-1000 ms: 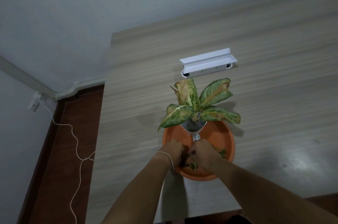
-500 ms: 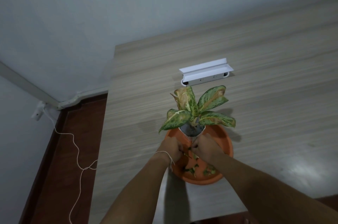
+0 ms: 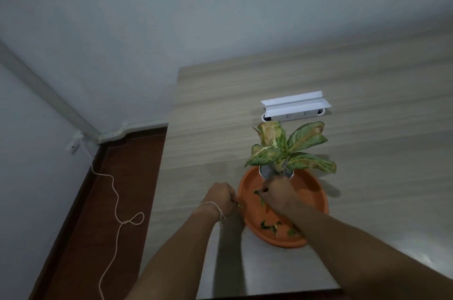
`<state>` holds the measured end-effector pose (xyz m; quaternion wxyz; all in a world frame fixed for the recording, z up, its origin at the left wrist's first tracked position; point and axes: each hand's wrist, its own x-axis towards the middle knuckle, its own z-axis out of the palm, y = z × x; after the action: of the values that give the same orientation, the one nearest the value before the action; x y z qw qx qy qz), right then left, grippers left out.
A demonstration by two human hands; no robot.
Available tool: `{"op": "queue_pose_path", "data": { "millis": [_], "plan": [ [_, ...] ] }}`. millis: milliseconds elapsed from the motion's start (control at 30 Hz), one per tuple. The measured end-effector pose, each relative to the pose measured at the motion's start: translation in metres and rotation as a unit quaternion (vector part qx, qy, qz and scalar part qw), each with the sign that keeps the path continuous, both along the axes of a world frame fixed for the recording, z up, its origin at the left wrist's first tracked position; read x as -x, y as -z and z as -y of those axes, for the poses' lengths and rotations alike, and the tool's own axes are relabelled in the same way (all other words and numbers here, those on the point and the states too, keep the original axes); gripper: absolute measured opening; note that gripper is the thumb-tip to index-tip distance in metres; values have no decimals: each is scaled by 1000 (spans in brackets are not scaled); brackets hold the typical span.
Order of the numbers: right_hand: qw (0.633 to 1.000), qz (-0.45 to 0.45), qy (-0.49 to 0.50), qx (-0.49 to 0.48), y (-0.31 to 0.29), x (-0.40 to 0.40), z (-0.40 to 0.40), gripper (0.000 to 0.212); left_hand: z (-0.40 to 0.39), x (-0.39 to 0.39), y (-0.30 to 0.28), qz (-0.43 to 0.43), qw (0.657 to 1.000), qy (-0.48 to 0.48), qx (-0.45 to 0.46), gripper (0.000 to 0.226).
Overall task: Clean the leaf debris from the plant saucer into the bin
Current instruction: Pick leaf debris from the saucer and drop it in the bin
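Note:
An orange plant saucer sits on the wooden table, holding a small white pot with a speckled green and yellow plant. Green leaf debris lies on the saucer's near part. My left hand is closed just outside the saucer's left rim, with small leaf bits pinched in its fingers. My right hand reaches over the saucer in front of the pot, its fingertips pinched on a green leaf scrap. No bin is in view.
A white plastic holder lies on the table beyond the plant. The table's left edge drops to a dark red floor, where a white cord trails from a wall socket. Pale walls stand behind.
My left hand has drawn back from the saucer's inside to just outside its left rim, holding leaf bits. My right hand has stayed over the saucer near the pot. The view has shifted right.

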<state>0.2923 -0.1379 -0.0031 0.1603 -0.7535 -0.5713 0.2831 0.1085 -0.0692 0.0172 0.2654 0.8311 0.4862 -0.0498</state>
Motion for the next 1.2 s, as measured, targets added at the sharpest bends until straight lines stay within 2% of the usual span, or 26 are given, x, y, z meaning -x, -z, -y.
{"op": "queue_pose_path", "data": {
  "millis": [133, 400, 500, 767, 1000, 1200],
  "plan": [
    [999, 5, -50, -19, -13, 33, -15, 21, 3, 40, -12, 11, 999, -32, -25, 18],
    [983, -12, -167, -69, -28, 126, -37, 12, 43, 148, -35, 18, 978, -198, -55, 12],
    [971, -25, -225, -83, -33, 162, -32, 11, 78, 188, -40, 26, 956, -288, -55, 8],
    [926, -55, -356, -113, -51, 253, -2, 8, 196, 281, -47, 16, 869, -490, -59, 10],
    [888, -61, -441, -112, -56, 315, 42, 8, 264, 310, -53, 17, 837, -543, -68, 6],
    [879, -60, -459, -115, -57, 357, 71, 9, 295, 337, -51, 19, 833, -550, -60, 5]
  ]
}}
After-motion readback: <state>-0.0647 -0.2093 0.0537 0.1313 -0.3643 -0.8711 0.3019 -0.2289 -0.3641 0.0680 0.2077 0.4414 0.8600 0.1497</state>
